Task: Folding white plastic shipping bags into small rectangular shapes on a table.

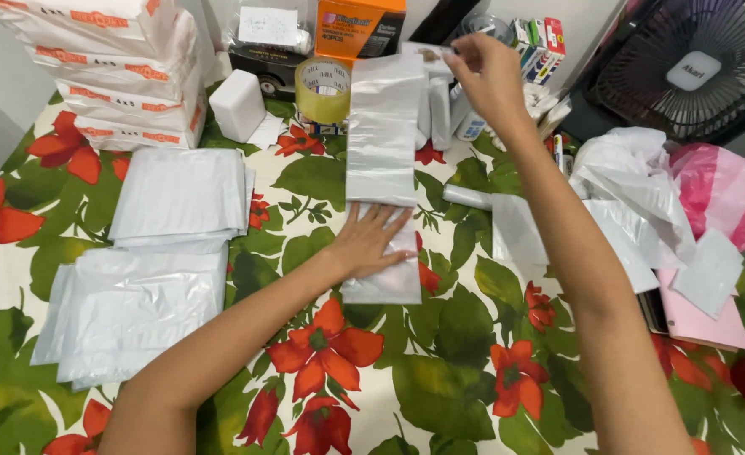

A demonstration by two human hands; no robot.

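A long folded grey plastic mailer bag (383, 135) lies stretched across the flowered tablecloth (440, 371). My left hand (371, 238) presses flat on its near end, fingers spread. My right hand (484, 76) is raised at the far end, pinching the bag's top edge between fingers and thumb and pulling it away from me.
Two piles of flat grey bags (180, 195) (132, 312) lie at left. White boxes (115, 67) are stacked at back left, next to a tape roll (323, 88) and an orange box (360, 25). Crumpled bags (634, 185), a pink bag (722, 192) and a black fan (693, 63) are at right.
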